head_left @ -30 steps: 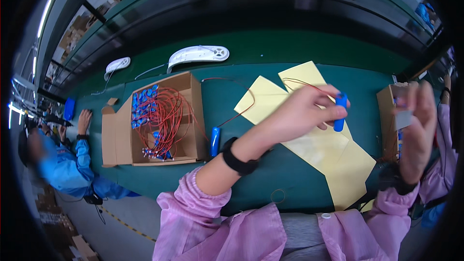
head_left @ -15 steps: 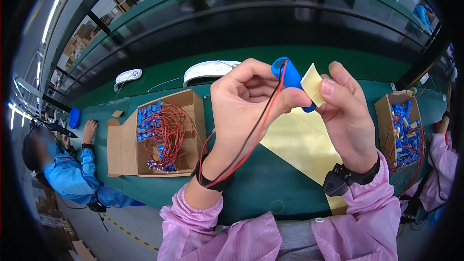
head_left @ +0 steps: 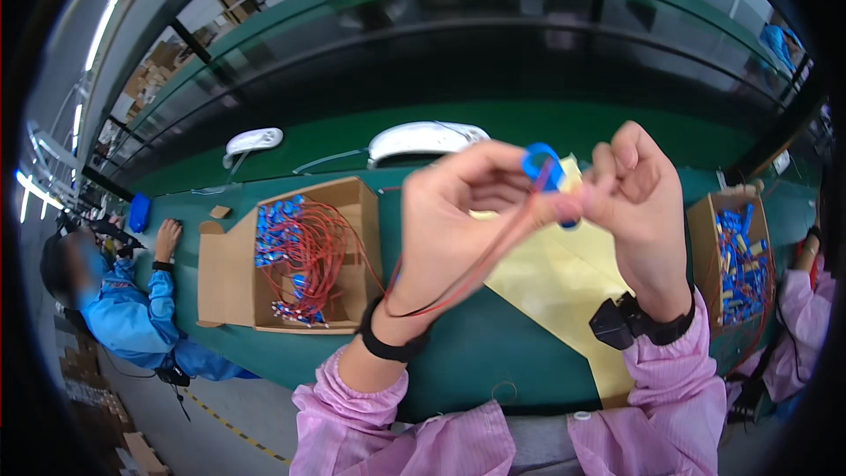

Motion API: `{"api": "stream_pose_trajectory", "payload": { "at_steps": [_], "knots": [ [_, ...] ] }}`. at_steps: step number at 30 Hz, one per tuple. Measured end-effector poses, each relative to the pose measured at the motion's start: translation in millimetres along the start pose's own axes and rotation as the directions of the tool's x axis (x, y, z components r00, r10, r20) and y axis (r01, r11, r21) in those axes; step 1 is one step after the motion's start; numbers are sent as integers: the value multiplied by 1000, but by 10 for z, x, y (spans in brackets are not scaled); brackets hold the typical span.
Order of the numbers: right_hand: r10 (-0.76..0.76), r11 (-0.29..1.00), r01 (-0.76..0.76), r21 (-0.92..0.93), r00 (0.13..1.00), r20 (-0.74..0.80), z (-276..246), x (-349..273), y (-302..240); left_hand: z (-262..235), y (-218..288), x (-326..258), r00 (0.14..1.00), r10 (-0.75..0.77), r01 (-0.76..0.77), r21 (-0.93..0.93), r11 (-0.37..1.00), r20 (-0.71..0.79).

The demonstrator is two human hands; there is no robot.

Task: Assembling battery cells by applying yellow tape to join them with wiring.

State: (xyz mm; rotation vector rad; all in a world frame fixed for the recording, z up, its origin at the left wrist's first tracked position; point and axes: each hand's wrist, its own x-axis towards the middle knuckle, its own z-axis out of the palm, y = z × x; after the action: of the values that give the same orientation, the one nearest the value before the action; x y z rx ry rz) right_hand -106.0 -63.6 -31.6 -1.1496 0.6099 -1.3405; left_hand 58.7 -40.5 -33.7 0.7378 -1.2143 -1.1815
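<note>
Above the green bench, left hand (head_left: 458, 220) and right hand (head_left: 639, 198) pinch a blue part (head_left: 539, 163) (red leads (head_left: 458, 278) trailing); likely mid-assembly, demanding fine fingertip alignment.

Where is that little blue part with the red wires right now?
In the head view, the blue part sits just right of centre, pinched between the left hand and right hand, raised above the yellow sheets on the green table.

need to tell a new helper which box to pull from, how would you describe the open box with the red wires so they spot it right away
Start at the long green table and look left of the raised left hand. The open cardboard box lies there, flaps spread, full of looping red wires with blue parts. The other box, at the right edge, is narrower and stacked mostly with blue pieces.
</note>
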Motion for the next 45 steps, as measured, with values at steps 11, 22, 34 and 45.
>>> {"api": "stream_pose_trajectory", "payload": {
  "at_steps": [11,22,34,45],
  "knots": [
    [-50,869,125,-479,985,166,-74,-20,-58,10,-63,-116,998,-10,12,-43,999,60],
    [-178,827,351,-439,904,388,-121,42,-195,80,-82,-70,951,-12,-79,279,957,310],
    [-90,728,245,-640,960,266,-214,-184,-321,260,-203,-212,914,-128,44,220,975,385],
    [-224,795,39,-605,946,-233,-1641,-646,-1603,-240,-115,-549,732,-575,147,740,657,365]
  ]
}}
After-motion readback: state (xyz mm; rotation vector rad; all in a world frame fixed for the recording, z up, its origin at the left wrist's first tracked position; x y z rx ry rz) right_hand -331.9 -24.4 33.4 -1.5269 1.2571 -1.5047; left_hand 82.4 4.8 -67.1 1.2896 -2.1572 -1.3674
